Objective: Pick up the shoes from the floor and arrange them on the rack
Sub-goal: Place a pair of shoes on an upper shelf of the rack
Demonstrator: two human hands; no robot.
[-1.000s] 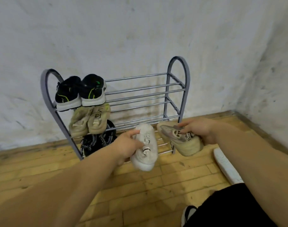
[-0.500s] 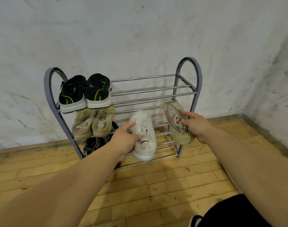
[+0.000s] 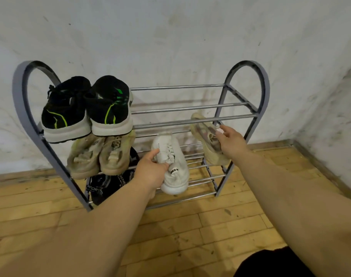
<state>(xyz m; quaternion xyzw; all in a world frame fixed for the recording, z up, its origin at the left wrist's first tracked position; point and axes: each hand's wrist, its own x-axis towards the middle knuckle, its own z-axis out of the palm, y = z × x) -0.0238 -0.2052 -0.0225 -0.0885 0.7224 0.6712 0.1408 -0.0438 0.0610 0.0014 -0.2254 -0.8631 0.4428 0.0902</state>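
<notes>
A grey metal shoe rack with three tiers of rails is seen standing against a stained white wall on a wooden plank floor. A white sneaker is gripped by the left hand, the thumb laid on the laces and the fingers curled round its side. The shoe is held steeply tilted in front of the rack's middle, toe up at the middle tier's rails and heel hanging low before the bottom tier; whether it touches a rail cannot be told. A beige sneaker is held by the right hand, the fingers stretched over its upper and the thumb hidden behind it. This shoe is tilted too, its toe pushed in under the front rail of the top tier at the rack's right end, its heel lower and nearer the camera; whether it rests on the middle tier cannot be made out. The left side of the rack is filled: a pair of black sneakers with green stripes is set on the top tier, heels outward, a pair of worn beige sneakers is placed just below on the middle tier, and dark lettered footwear is lodged on the bottom tier. A piece of black clothing is seen at the lower right edge.
</notes>
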